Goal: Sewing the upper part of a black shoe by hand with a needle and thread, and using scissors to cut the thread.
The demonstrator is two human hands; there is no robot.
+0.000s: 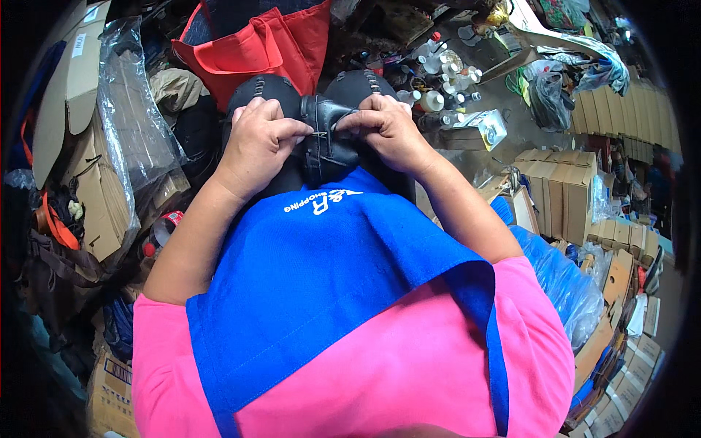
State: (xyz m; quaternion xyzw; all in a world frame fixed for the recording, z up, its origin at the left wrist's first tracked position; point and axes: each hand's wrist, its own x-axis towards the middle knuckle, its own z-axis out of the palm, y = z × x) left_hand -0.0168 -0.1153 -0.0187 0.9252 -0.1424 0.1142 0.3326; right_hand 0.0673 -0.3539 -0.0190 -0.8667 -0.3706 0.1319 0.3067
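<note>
Between my knees is a black leather piece (326, 150), folded and shiny, with a raised seam; its full shape is partly hidden by my hands and the apron. My left hand (257, 135) is closed, thumb and forefinger pinched together at the piece's left side. Just beyond those fingertips a thin, pale, needle-like strip (319, 134) lies across the leather. From the other side my right hand (387, 131) is closed, with its thumb and bent forefinger gripping the leather's upper right edge.
A red bag (255, 55) stands open beyond my knees. Several bottles (445, 73) crowd the floor at the far right, near a white-and-blue box (478, 131). Stacked cardboard (558, 190) lines the right; plastic-wrapped cardboard (135, 109) leans at the left. A blue apron (314, 277) covers my lap.
</note>
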